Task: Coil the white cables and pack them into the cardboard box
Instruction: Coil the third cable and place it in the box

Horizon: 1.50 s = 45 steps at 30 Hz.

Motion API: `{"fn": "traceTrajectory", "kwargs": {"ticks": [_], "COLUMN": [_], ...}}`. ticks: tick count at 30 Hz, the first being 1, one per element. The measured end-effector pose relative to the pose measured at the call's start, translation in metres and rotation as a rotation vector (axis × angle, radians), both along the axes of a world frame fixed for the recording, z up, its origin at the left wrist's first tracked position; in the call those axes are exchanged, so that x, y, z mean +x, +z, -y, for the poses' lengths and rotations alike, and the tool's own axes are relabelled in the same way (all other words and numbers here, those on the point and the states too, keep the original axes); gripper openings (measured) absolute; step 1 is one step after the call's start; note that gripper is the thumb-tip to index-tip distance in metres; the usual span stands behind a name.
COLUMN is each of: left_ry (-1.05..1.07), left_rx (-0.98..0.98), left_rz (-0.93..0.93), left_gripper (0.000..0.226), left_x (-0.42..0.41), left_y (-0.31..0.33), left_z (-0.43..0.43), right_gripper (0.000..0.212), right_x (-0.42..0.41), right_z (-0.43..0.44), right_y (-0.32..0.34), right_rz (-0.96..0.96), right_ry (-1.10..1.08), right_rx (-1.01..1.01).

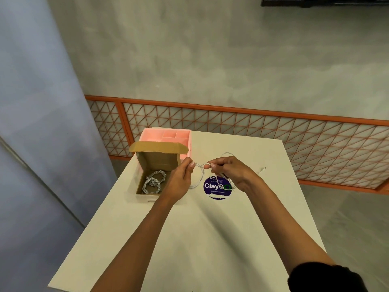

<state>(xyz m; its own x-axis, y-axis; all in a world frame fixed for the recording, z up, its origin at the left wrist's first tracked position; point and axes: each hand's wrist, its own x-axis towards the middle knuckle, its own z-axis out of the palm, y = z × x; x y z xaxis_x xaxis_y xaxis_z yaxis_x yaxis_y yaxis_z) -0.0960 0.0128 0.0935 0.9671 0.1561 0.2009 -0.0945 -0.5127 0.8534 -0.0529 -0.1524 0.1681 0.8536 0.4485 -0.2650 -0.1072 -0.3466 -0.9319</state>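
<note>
An open cardboard box (140, 163) stands on the left of the cream table (189, 239), lid flap raised. Coiled white cables (153, 180) lie inside it. Just right of the box, my left hand (181, 178) pinches a loose white cable (201, 175) that hangs in a loop over the table. My right hand (230, 172) pinches the same cable a short way to the right. The cable's far end trails behind my right hand, its plug (263, 169) lying on the table to the right.
A pink compartment tray (166, 135) sits behind the box at the table's back left. A round purple sticker (217, 188) is on the tabletop under my hands. An orange lattice railing (252, 131) runs beyond the table.
</note>
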Motion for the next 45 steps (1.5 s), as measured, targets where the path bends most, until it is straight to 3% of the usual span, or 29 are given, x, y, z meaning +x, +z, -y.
{"fn": "traceTrajectory", "kwargs": {"ticks": [9,19,25,29,32,37,45], "left_ry": [0.022,-0.245,-0.186,-0.214,-0.199,-0.111,-0.079], "left_rx": [-0.043,-0.397,-0.258,-0.077,0.043,0.007,-0.023], "left_rz": [0.007,-0.156,-0.191,-0.062,0.017,0.057,0.158], "left_gripper": [0.030,0.023,0.024,0.017,0.016,0.019,0.018], "left_x": [0.000,-0.004,-0.005,-0.008,-0.010,-0.015,-0.015], "left_y": [0.001,0.023,0.024,0.022,0.019,0.019,0.030], "left_z": [0.006,-0.012,-0.008,0.003,0.011,0.020,0.026], "right_gripper": [0.022,0.021,0.016,0.014,0.014,0.014,0.015], "right_x": [0.003,0.013,0.019,0.027,0.030,0.027,0.026], "right_z": [0.001,0.013,0.022,0.031,0.036,0.037,0.030], "right_y": [-0.001,-0.007,-0.004,-0.001,-0.006,-0.014,-0.026], "right_rz": [-0.060,-0.206,-0.136,-0.011,-0.020,-0.104,0.087], "right_ry": [0.083,0.058,0.199,0.218,0.188,0.102,-0.013], "right_rx": [0.031,0.170,0.163,0.053,0.041,0.147,0.211]}}
